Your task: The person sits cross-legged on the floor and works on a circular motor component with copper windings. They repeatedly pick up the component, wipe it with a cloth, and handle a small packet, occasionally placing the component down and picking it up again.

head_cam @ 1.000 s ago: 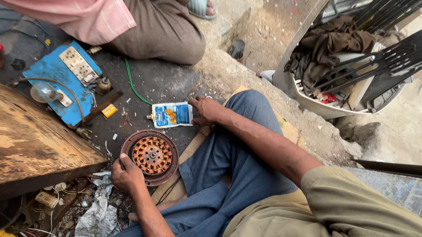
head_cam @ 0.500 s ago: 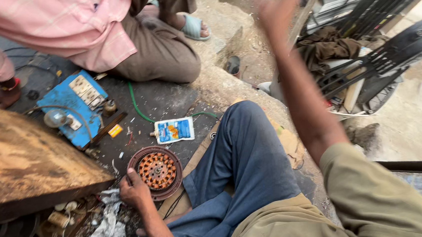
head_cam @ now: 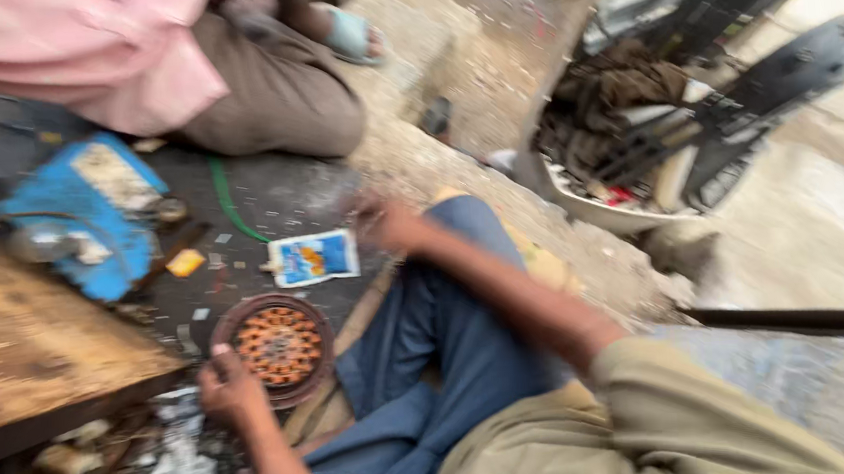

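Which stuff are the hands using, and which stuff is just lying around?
In use:
round rusty metal motor core with copper windings, gripped by left hand
small blue-and-white packet, beside right hand

Lying about:
blue box-shaped device
worn wooden board
green wire

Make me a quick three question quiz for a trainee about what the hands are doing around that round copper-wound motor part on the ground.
1. True or false: the left hand rests on the rim of the round motor part.
2. Which thing lies closest to the right hand? A) the small blue and white packet B) the blue device C) the wooden board
3. Fill in: the right forearm crosses over the person's ____ trouser leg.

Key
1. True.
2. A. The picture is too blurred to tell whether the hand touches it.
3. Blue.
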